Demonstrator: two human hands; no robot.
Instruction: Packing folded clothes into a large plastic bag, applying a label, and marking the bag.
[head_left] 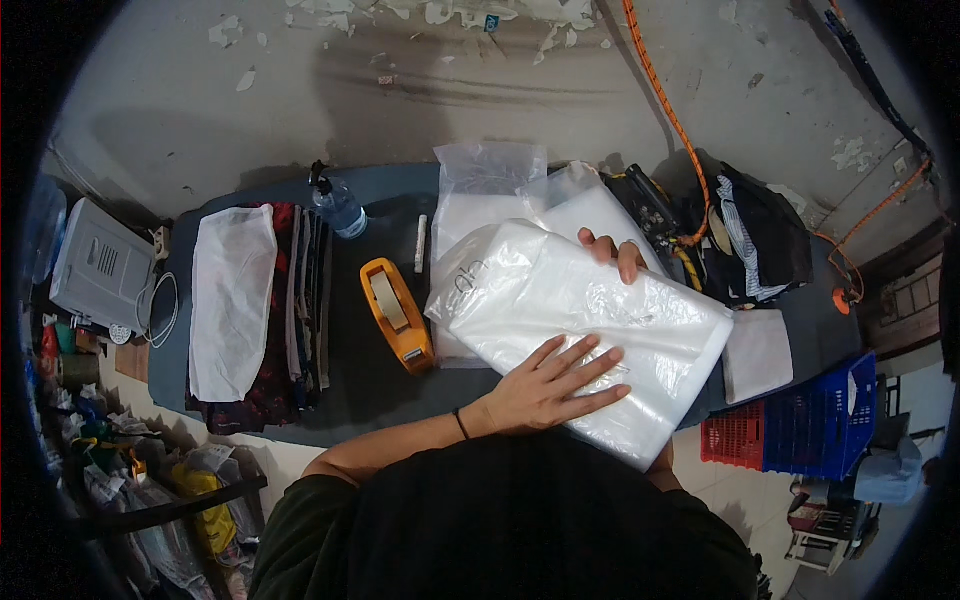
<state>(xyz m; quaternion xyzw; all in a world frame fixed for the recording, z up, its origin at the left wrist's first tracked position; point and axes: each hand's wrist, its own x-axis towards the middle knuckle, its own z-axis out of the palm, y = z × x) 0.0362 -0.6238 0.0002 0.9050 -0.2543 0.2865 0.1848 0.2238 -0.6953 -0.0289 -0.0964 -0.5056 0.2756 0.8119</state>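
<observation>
Remote head view as I receive it, items ranked by size. The table (352,380) extends below and beyond both hands. The stack of clear plastic bags (665,335) lies directly beneath the left hand (575,380), which rests open, palm down, fingers spread; the right hand (613,258) hooks its fingers over the far edge, gripping the stack (its thumb is hidden from me). Well to the left of the left hand stands a pile of folded cloth (282,320); nearer that hand, a yellow tape dispenser (412,345); farther ahead and leftward, a bottle (343,210); ahead of it, a slim white stick (421,243). I judge the step in hand to be steadying and flattening the bags; the next move calls, I think, for firm right-hand grip and even left-hand pressure.
</observation>
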